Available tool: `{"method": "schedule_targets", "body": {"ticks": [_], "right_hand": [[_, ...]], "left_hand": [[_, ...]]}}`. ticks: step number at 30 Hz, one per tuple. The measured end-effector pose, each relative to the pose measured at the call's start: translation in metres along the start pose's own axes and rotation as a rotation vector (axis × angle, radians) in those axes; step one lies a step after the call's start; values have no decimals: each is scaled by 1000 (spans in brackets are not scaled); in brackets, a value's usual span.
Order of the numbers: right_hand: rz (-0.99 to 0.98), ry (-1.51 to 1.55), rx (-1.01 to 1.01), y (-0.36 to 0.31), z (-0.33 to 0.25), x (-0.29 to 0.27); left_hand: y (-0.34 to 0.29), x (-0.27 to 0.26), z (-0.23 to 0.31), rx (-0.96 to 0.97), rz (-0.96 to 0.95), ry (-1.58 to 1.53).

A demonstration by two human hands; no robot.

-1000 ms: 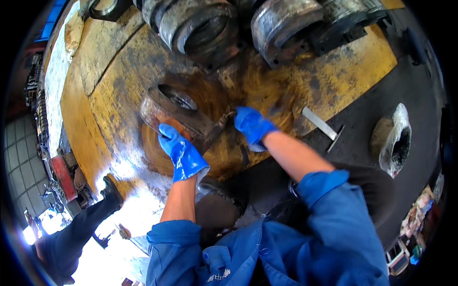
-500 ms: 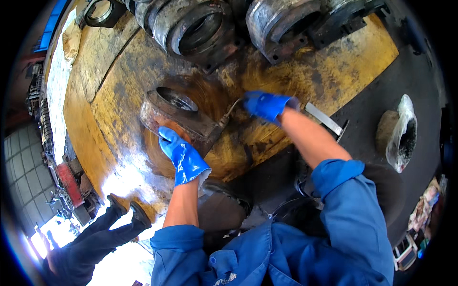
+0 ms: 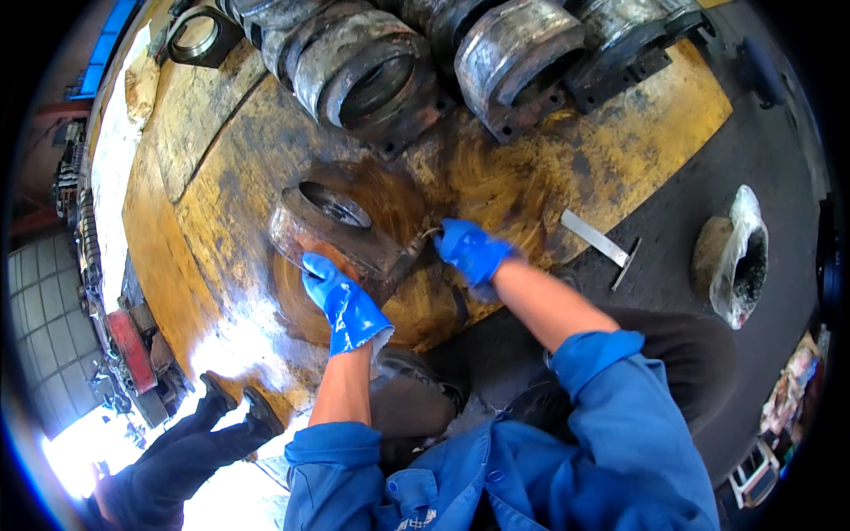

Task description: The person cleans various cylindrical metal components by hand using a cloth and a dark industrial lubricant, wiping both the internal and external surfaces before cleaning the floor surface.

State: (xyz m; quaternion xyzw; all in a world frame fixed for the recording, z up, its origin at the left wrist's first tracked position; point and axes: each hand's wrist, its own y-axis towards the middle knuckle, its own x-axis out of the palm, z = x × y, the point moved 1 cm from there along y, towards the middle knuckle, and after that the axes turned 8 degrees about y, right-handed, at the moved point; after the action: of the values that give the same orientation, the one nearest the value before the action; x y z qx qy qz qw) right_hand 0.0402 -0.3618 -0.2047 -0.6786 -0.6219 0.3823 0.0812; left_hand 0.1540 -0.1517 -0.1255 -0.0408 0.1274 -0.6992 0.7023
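A dark, rusty bearing housing (image 3: 341, 234) with a round bore lies tilted on the stained yellow board (image 3: 212, 203). My left hand (image 3: 341, 301), in a blue rubber glove, grips its near edge. To the right, my right hand (image 3: 474, 252) in a matching glove is closed round a bent metal rod (image 3: 431, 234). Most of that rod is hidden in the fingers, and its exposed end meets the housing's right end. Motion slightly blurs the right glove.
Several similar housings (image 3: 372, 84) stand along the far side. A T-shaped metal tool (image 3: 595, 237) lies right of my right hand. Farther right sits a ring-shaped part (image 3: 715, 243) partly wrapped in clear plastic. Another person's dark-clad legs (image 3: 190, 447) appear at lower left.
My right hand has come lower and slightly left, nearer the housing, with the rod in it. The left hand keeps its grip; the whole view has shifted a little.
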Motion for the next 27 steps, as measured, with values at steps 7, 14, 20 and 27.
{"method": "schedule_targets", "body": {"ticks": [7,14,20,27], "right_hand": [[-116,-153,-121,40,37,-50],[-102,-149,-80,42,23,-15],[-162,-17,-65,61,43,18],[-318,120,150,56,24,-33]], "left_hand": [[0,-3,-9,-35,63,86],[5,-6,-10,-38,-11,-16],[3,-7,-6,-46,25,39],[11,-28,-17,-39,82,135]]}}
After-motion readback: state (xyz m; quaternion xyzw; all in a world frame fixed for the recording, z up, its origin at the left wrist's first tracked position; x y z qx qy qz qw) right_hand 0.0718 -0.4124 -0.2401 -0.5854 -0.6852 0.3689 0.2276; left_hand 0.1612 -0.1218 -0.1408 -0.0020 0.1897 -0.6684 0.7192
